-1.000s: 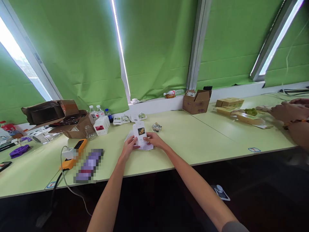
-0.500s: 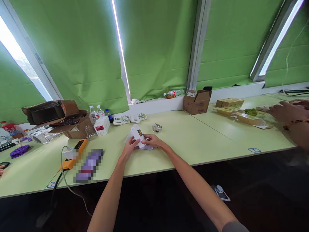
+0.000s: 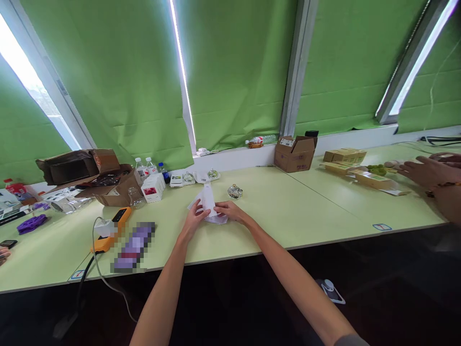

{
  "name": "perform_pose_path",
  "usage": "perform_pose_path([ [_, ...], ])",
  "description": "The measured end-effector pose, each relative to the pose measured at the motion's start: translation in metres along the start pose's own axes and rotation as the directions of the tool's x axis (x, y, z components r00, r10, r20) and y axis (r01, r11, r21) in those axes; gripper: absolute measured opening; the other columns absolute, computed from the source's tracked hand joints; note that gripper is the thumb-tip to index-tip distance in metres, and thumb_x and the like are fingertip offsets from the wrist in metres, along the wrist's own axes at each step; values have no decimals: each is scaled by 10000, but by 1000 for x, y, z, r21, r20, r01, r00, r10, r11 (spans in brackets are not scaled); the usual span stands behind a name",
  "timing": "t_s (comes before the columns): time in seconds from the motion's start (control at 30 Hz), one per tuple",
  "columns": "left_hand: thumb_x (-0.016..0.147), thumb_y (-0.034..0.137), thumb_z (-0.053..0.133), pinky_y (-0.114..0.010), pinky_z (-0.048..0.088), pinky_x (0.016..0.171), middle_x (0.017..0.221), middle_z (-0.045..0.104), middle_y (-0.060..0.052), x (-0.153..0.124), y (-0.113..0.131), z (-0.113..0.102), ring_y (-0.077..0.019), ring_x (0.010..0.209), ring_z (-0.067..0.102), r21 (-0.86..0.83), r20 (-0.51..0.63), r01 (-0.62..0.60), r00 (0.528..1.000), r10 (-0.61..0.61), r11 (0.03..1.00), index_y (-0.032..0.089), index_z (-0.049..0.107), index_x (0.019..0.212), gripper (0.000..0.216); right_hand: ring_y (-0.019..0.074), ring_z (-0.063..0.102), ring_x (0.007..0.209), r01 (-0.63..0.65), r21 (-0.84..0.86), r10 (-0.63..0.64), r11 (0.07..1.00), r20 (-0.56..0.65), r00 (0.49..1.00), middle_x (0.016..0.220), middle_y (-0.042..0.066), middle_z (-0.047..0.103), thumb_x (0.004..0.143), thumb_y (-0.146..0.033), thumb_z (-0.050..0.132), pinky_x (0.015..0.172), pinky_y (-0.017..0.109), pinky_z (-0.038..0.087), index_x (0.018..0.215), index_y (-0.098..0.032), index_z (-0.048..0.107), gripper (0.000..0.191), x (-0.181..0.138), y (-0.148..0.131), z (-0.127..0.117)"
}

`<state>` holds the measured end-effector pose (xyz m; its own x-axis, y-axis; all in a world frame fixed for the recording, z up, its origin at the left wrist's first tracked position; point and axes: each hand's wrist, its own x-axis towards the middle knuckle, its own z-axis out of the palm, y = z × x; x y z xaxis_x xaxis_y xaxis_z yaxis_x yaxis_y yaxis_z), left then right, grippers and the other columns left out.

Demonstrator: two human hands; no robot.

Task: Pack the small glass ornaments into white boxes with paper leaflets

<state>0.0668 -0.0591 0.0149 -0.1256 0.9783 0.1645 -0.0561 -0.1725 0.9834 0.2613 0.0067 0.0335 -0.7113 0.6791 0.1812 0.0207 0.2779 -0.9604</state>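
Observation:
Both my hands meet at the middle of the pale green table (image 3: 288,211). They hold a small white carton (image 3: 208,198), which stands on end over a flat white sheet (image 3: 219,219). My left hand (image 3: 193,218) pinches the carton's left side. My right hand (image 3: 230,210) closes on its lower right side. A small round glass ornament (image 3: 235,191) lies just behind my right hand.
Open cardboard boxes (image 3: 90,175), water bottles (image 3: 144,166) and a white box (image 3: 153,186) stand at the back left. An orange power strip (image 3: 108,230) with a cable lies at the front left. Another brown box (image 3: 295,153) sits by the window. Another person's hands (image 3: 428,173) work at the right.
The white carton was turned from facing me, with its picture showing, to standing edge-on between my hands. The view shifted slightly.

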Motion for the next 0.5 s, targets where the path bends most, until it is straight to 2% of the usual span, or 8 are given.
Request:
perform_pose_path([
  [0.1, 684, 387, 794, -378, 507, 895, 1246, 603, -155, 1, 0, 0, -261, 1034, 639, -13, 27, -6, 1000, 7, 1000, 182, 504, 1338, 744, 200, 641, 930, -7, 5, 7, 1000, -23, 1000, 995, 56, 703, 826, -493, 619, 772, 312, 542, 1138, -183, 700, 447, 2, 4, -1],
  [0.2, 714, 383, 772, -394, 519, 887, 1165, 657, -129, 2, 0, 1, -243, 986, 658, -84, 65, 3, 998, 2, 996, 202, 458, 1375, 754, 182, 668, 859, -22, 41, 23, 999, -40, 999, 994, 63, 701, 832, -494, 614, 724, 291, 554, 1085, -188, 707, 408, 5, 10, -2],
  [0.33, 735, 327, 764, -402, 550, 858, 1117, 674, -115, 2, -3, -1, -212, 932, 669, -130, -3, 22, 1000, -23, 991, 219, 377, 1421, 795, 172, 684, 799, -30, 49, 33, 998, -73, 997, 909, 64, 696, 848, -484, 593, 707, 283, 559, 960, -165, 706, 357, 9, 15, -3],
  [0.5, 768, 309, 728, -409, 569, 846, 1092, 671, -110, 2, -4, -4, -208, 927, 666, -137, -70, 7, 997, -17, 991, 212, 471, 1345, 640, 158, 675, 762, 11, 12, -10, 1000, -81, 997, 882, 56, 700, 840, -462, 601, 717, 293, 562, 937, -153, 707, 340, 9, 16, -4],
])
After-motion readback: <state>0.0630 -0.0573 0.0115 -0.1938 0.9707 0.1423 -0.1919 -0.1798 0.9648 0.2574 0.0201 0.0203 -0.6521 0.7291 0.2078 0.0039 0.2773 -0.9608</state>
